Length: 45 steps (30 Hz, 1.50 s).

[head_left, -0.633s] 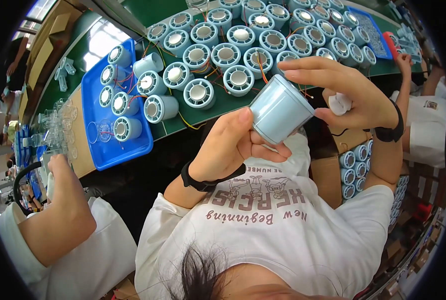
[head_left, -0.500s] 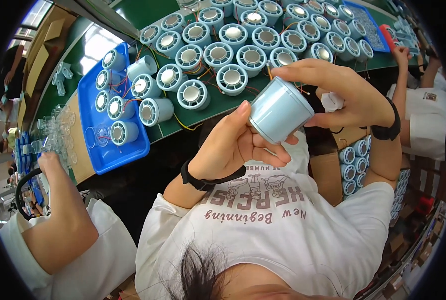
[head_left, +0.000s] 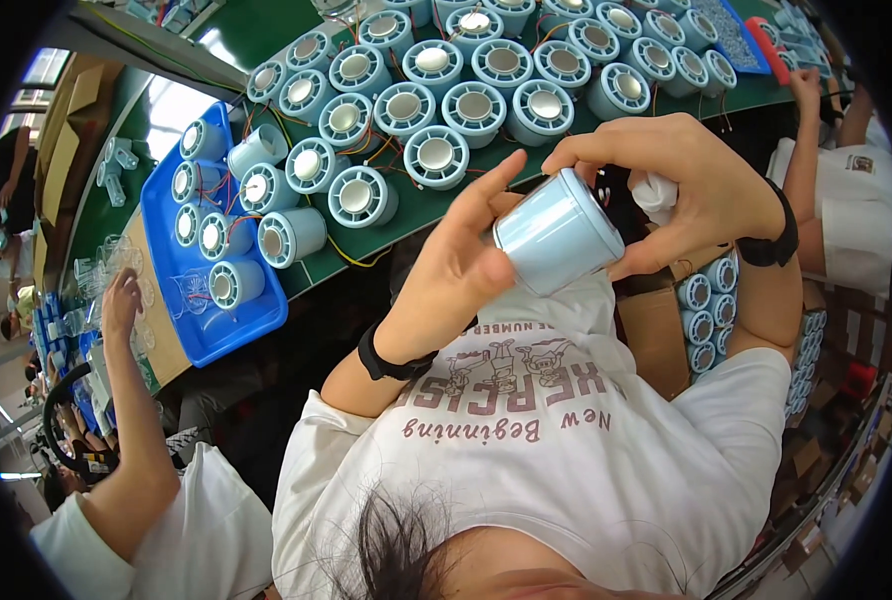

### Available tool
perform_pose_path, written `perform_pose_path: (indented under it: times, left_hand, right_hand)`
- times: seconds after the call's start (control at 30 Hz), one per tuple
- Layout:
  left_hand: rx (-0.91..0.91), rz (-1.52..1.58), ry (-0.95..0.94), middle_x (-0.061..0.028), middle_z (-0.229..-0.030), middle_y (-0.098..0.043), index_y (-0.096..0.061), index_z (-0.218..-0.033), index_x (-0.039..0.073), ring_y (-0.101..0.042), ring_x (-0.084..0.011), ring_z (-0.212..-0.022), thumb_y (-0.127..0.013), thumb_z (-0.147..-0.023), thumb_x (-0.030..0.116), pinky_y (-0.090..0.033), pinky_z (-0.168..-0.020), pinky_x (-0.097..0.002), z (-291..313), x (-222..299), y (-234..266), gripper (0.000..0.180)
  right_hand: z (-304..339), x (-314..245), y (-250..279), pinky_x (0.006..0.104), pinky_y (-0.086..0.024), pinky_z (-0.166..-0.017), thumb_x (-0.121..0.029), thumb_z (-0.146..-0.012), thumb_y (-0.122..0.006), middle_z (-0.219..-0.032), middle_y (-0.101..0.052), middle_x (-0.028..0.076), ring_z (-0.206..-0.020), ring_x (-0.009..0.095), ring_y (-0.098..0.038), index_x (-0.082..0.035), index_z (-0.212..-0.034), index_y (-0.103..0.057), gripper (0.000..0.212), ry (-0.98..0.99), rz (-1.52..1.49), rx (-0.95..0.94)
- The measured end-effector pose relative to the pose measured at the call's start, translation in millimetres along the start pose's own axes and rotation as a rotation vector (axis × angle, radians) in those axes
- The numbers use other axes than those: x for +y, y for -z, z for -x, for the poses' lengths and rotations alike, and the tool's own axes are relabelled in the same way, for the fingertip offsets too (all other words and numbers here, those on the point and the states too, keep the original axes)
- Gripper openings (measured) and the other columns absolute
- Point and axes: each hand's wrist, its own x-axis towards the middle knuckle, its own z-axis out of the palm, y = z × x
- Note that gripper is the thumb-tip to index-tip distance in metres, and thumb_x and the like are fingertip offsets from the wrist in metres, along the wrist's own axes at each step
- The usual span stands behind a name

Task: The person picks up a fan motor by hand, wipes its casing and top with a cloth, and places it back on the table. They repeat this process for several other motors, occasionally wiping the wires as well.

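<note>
A light blue cylindrical housing (head_left: 558, 238) lies tilted between my two hands, above my lap. My right hand (head_left: 711, 195) spans its rimmed end, fingertips at the upper edge and thumb at the lower one. A crumpled white wad (head_left: 656, 197) shows inside the curl of that hand; its kind is unclear. My left hand (head_left: 456, 245) holds the other end, its thumb against the side and its index finger raised off the surface. Its remaining fingers are partly hidden behind the housing. Beyond, many similar light blue units (head_left: 436, 155) with round metal discs and thin wires stand on the green table.
At left, a blue tray (head_left: 284, 310) carries several units and a clear plastic part. A co-worker's hand (head_left: 119, 305) is near clear plastic parts (head_left: 106, 270). Another person's arm (head_left: 804, 120) is at far right. A cardboard box (head_left: 656, 335) beside me contains more blue units.
The housing has turned slightly in my hands. My left fingers have come out from under it and the index has lifted. The co-worker's hand at left has risen and opened.
</note>
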Motion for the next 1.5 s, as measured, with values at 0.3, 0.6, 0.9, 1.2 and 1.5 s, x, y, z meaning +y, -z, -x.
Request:
perform_pose_path:
  times: [0.3, 0.6, 0.9, 1.2, 1.5]
  left_hand:
    - [-0.088, 0.558, 0.494, -0.0209, -0.115, -0.058, -0.036, -0.137, -0.006, -0.068, -0.0308, -0.087, -0.026, -0.1, 0.054, -0.06, -0.078, -0.0408, -3.5, 16.1, 2.7, 0.071]
    - [-0.167, 0.425, 0.58, -0.0198, -0.115, -0.057, -0.038, -0.136, -0.006, -0.065, -0.0304, -0.094, -0.027, -0.102, 0.049, -0.055, -0.085, -0.0417, -22.7, 1.9, -27.7, 0.065]
    - [-0.374, 0.247, 0.544, -0.0186, -0.111, -0.058, -0.042, -0.133, -0.007, -0.065, -0.0302, -0.092, -0.031, -0.103, 0.038, -0.054, -0.083, -0.0397, -38.7, -20.0, -39.0, 0.055]
    - [-0.451, 0.213, 0.567, -0.0181, -0.109, -0.059, -0.045, -0.128, -0.006, -0.065, -0.0291, -0.092, -0.033, -0.103, 0.035, -0.054, -0.083, -0.0385, -33.8, -27.1, -48.2, 0.05]
    - [-0.426, 0.198, 0.557, -0.0175, -0.109, -0.059, -0.047, -0.125, -0.005, -0.065, -0.0281, -0.091, -0.034, -0.102, 0.034, -0.054, -0.083, -0.0383, -31.3, -29.5, -47.4, 0.047]
  right_hand:
    - [14.4, 12.6, -16.9, 0.0283, -0.051, -0.071, -0.045, -0.055, -0.087, -0.099, -0.067, 0.01, -0.081, 0.021, -0.065, -0.005, -0.125, -0.058, 0.086, -0.064, -0.056, 0.063]
    - [104.8, -54.3, -18.5, 0.0289, -0.049, -0.078, -0.037, -0.066, -0.085, -0.108, -0.065, 0.006, -0.091, 0.015, -0.061, -0.004, -0.13, -0.053, 0.079, -0.515, 0.027, 0.371]
    - [287.4, -142.8, -124.3, 0.028, -0.047, -0.082, -0.024, -0.07, -0.084, -0.103, -0.065, 0.01, -0.092, 0.012, -0.058, -0.002, -0.129, -0.054, 0.07, -1.635, 0.211, 1.103]
    - [398.7, -112.4, -264.7, 0.0317, -0.049, -0.084, -0.021, -0.067, -0.083, -0.107, -0.067, 0.013, -0.096, 0.025, -0.064, -0.003, -0.124, -0.059, 0.064, -1.955, 0.018, 1.022]
    - [416.8, -105.2, -262.4, 0.0321, -0.051, -0.076, -0.019, -0.071, -0.08, -0.103, -0.067, 0.011, -0.087, 0.023, -0.064, -0.001, -0.119, -0.061, 0.055, -1.908, -0.232, 0.987]
